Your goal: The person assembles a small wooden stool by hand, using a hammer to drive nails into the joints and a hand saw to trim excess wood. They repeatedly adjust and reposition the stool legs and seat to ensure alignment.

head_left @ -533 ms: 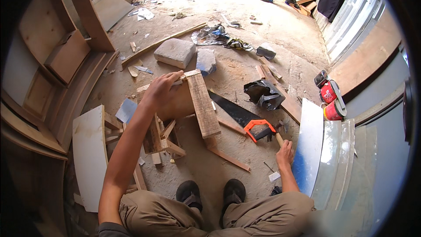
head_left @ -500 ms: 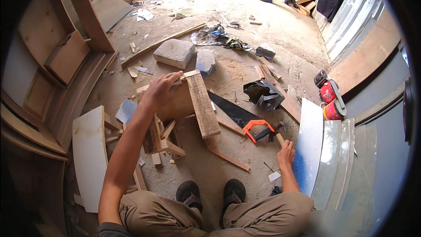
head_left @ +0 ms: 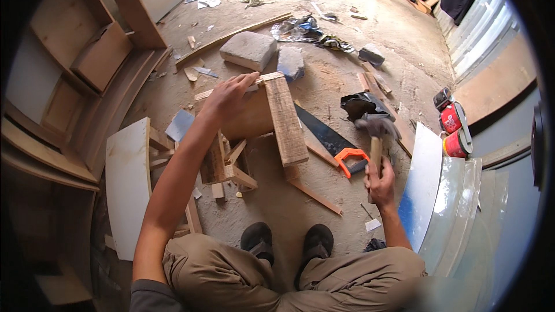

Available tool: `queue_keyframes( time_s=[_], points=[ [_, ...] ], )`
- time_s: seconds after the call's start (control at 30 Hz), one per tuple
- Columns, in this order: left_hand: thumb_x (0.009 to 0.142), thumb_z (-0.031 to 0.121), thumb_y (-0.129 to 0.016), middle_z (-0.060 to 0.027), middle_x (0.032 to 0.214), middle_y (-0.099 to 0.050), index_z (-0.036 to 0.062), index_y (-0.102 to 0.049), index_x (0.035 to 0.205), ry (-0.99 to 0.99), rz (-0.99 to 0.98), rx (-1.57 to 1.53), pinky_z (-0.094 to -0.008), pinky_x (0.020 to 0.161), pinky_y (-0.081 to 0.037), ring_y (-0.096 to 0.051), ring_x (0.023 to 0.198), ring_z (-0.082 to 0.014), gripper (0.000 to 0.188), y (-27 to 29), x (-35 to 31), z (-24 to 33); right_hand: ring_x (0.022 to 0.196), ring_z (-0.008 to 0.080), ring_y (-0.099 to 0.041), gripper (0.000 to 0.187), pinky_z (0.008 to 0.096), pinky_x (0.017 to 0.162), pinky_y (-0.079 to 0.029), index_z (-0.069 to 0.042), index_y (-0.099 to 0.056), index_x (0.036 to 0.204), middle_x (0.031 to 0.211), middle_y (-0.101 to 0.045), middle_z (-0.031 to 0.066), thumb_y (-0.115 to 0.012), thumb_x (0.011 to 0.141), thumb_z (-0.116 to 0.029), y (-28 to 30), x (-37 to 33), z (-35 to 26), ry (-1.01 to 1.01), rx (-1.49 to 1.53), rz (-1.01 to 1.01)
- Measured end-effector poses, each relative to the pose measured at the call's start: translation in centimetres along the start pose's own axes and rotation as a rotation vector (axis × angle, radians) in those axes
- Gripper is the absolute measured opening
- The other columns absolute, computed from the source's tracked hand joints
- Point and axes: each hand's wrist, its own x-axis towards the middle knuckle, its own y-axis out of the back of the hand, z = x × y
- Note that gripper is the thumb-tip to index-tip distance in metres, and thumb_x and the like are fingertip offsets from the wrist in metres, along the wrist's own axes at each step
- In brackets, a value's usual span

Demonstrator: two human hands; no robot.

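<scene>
My left hand (head_left: 236, 93) lies over the top edge of a rough wooden frame (head_left: 283, 118), its fingers close together on the wood; whether they also pinch something small is hidden. The frame stands in front of me, with thick planks and a brown panel between them. Gripped in my right hand (head_left: 381, 184) is a hammer (head_left: 375, 153) with a wooden handle, held upright, its metal head blurred by motion. On the ground between the frame and the hammer lies a handsaw (head_left: 326, 134) with a black blade and an orange handle.
Behind the frame lie a concrete block (head_left: 248, 50) and a smaller stone (head_left: 291, 62). A black plastic bag (head_left: 361, 106) and wood strips (head_left: 399, 130) lie past the hammer. Paint cans (head_left: 454, 118) stand at right, by a white panel (head_left: 421, 167). Wooden furniture (head_left: 104, 55) stands left.
My right hand has lifted the hammer from low beside the saw handle to an upright position. My left hand stays on the frame. The whole view has shifted slightly.
</scene>
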Motion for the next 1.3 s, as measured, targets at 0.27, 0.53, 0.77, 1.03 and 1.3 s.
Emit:
queue_keyframes(
  time_s=[0.27,0.53,0.77,1.03,1.3],
  points=[
    [0.090,0.003,-0.050,-0.0148,0.137,-0.059,0.0077,-0.051,0.139,0.035,0.002,0.084,-0.0447,0.103,-0.046,-0.058,0.124,-0.0332,0.049,-0.3,-0.2,-0.7,0.054,0.0094,-0.049,0.026,0.0252,0.045,-0.043,-0.004,-0.050,0.109,0.082,-0.053,0.0031,-0.047,0.107,-0.030,-11.0,6.1,-14.5,-0.227,0.415,-0.471],
    [0.090,0.002,-0.048,-0.0132,0.137,-0.060,0.0080,-0.053,0.138,0.057,0.006,0.067,-0.0440,0.104,-0.046,-0.059,0.124,-0.0292,0.048,-0.3,-0.2,0.1,0.057,0.0084,-0.045,0.029,0.0250,0.045,-0.041,-0.003,-0.048,0.120,0.084,-0.049,0.0015,-0.043,0.108,-0.029,-16.6,8.0,-15.6,-0.372,0.404,-0.466],
    [0.086,-0.003,-0.049,-0.0191,0.131,-0.063,0.0028,-0.056,0.133,0.054,0.033,0.060,-0.0439,0.103,-0.048,-0.060,0.121,-0.0348,0.048,0.0,0.0,0.8,0.054,0.0097,-0.046,0.024,0.0271,0.044,-0.042,-0.004,-0.047,0.108,0.083,-0.049,0.0037,-0.044,0.108,-0.028,-17.1,7.8,-14.5,-0.340,0.413,-0.388],
    [0.084,-0.003,-0.051,-0.0179,0.132,-0.063,0.0035,-0.054,0.135,0.044,0.036,0.093,-0.0434,0.104,-0.046,-0.059,0.123,-0.0326,0.051,-0.4,0.4,0.7,0.054,0.0092,-0.044,0.025,0.0264,0.044,-0.040,-0.004,-0.047,0.110,0.080,-0.048,0.0028,-0.044,0.108,-0.029,-16.7,8.8,-14.4,-0.276,0.511,-0.295],
    [0.084,-0.002,-0.052,-0.0166,0.136,-0.060,0.0043,-0.050,0.139,0.068,-0.006,0.114,-0.0434,0.104,-0.046,-0.057,0.125,-0.0313,0.056,-0.1,0.5,1.3,0.053,0.0091,-0.044,0.027,0.0257,0.044,-0.040,-0.004,-0.047,0.111,0.081,-0.048,0.0026,-0.045,0.108,-0.030,-15.7,9.0,-14.9,-0.331,0.494,-0.451]
  ],
)
